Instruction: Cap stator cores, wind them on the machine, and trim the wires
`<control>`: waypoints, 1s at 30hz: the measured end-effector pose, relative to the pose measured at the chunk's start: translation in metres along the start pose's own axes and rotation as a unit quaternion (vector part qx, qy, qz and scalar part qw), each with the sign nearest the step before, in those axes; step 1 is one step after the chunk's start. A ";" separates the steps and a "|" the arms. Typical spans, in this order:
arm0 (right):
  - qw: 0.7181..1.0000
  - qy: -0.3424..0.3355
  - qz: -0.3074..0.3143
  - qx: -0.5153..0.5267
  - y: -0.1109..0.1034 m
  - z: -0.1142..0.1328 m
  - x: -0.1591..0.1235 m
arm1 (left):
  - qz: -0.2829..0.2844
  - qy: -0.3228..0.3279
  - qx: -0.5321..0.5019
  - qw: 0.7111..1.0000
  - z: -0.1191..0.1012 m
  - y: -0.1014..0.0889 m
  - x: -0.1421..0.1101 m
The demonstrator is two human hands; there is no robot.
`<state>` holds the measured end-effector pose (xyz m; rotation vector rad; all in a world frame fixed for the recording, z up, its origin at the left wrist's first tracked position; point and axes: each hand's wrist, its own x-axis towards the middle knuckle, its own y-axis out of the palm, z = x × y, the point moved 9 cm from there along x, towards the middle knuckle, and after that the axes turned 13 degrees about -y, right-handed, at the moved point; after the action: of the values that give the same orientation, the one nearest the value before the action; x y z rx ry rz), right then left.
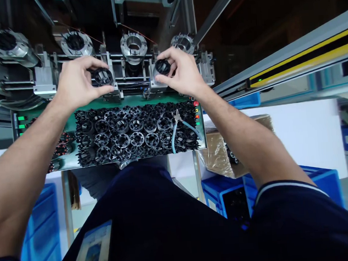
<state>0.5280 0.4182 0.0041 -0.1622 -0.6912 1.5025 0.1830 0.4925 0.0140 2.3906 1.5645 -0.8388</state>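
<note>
My left hand [76, 79] is closed round a black stator core [102, 77], thumb below and fingers above. In my right hand [183, 70] is another black stator core [163, 67], gripped between thumb and fingers. Both cores are held in the air in front of a machine's row of round metal holders. The left holder [76, 44] and the far-left holder [13, 44] have black cores in them. Just above and between my hands, the middle holder [134, 46] shows an open centre. The right holder [182, 43] is partly hidden behind my right hand.
Several rows of black stator cores [137, 139] cover the green bench top [70, 163], with blue-handled cutters [177, 116] lying on them. Cores with reddish wire stand at left. Coloured buttons [196, 111] line the right edge. A plastic-lined carton [213, 147] and blue bins [222, 186] stand at right.
</note>
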 end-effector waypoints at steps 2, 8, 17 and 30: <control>1.000 -0.010 -0.017 0.008 -0.011 0.003 0.006 | -0.008 0.083 0.072 0.994 -0.015 0.005 -0.014; 0.990 -0.032 -0.134 0.012 -0.091 0.003 0.030 | -0.063 0.171 -0.106 0.978 0.004 -0.006 -0.076; 0.983 0.041 -0.106 -0.147 -0.128 -0.048 0.074 | -0.211 -0.045 -0.210 0.953 0.163 -0.059 -0.182; 0.987 0.021 0.110 -0.117 -0.108 -0.071 0.108 | -0.272 -0.096 -0.242 0.927 0.196 -0.056 -0.246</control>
<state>0.6479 0.5324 0.0363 -0.4603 -0.8373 1.6197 -0.0098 0.2392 -0.0077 1.5095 2.0837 -0.6358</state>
